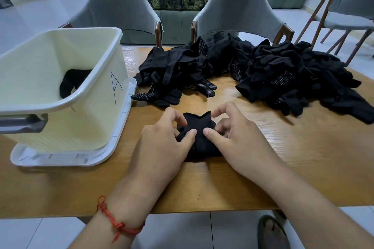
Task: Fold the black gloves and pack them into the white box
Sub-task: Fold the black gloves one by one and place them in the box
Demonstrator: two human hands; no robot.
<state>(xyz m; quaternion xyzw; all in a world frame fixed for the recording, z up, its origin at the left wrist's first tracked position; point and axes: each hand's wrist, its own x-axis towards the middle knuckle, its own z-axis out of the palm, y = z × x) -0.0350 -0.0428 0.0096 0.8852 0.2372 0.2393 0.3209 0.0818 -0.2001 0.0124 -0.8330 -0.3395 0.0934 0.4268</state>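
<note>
A folded bundle of black gloves [199, 127] lies on the wooden table [303, 157] right in front of me. My left hand [164, 139] grips its left side, thumb pressed on top. My right hand [236, 135] grips the right side, thumb on top and fingers curled at the far edge. The white box [60, 79], marked with a blue A, stands at the left on its lid and holds a black glove [70, 83]. A pile of loose black gloves [242, 70] spreads across the far half of the table.
The box's white lid [109, 147] sticks out under it toward my left hand. Two grey chairs [121, 6] stand behind the table, and a third chair [348, 14] is at the far right. A shoe [271, 232] shows on the tiled floor below the table edge.
</note>
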